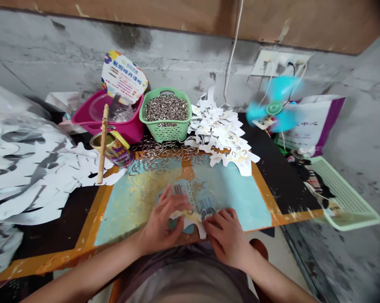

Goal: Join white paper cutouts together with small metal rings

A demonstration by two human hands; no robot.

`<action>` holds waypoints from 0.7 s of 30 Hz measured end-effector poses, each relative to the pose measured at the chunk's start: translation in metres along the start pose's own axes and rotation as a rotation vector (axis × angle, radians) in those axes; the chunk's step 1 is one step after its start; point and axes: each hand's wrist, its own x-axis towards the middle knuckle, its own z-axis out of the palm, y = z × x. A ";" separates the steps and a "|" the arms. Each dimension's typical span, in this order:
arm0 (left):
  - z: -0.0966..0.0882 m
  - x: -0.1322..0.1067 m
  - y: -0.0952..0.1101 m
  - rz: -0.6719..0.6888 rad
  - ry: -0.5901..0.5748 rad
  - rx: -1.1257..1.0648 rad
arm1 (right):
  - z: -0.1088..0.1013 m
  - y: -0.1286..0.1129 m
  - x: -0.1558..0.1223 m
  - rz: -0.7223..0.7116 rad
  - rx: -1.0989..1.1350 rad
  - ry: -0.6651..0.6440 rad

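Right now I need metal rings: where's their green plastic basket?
In the head view, the green basket stands at the back, left of centre, between the magenta plastic tub and stacked white cutouts.

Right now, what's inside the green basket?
The green basket holds a heap of small metal loops, piled near the rim. Only the top layer shows, plus a few through the front handle slot; whatever lies deeper is covered.

mat (240, 198) R: free | far edge blkd: tin (118, 152) L, rings (158, 158) ctr
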 end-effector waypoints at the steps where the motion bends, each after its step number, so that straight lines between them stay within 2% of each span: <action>1: -0.002 0.000 0.001 -0.023 0.054 0.012 | -0.001 0.000 0.000 -0.003 -0.004 -0.006; 3: -0.002 -0.002 0.004 0.037 0.058 0.042 | -0.002 0.000 0.000 -0.011 -0.013 -0.015; 7: 0.009 -0.006 0.004 0.247 -0.114 0.075 | -0.002 0.002 -0.001 -0.027 -0.028 -0.010; 10: 0.016 -0.010 0.002 0.247 -0.198 0.115 | -0.001 0.003 -0.002 -0.041 -0.025 0.010; 14: 0.017 -0.010 0.002 0.201 -0.248 0.143 | -0.001 0.003 -0.001 -0.019 0.030 0.035; 21: 0.018 0.009 0.006 0.174 -0.288 0.203 | -0.001 0.003 0.007 0.064 0.080 0.087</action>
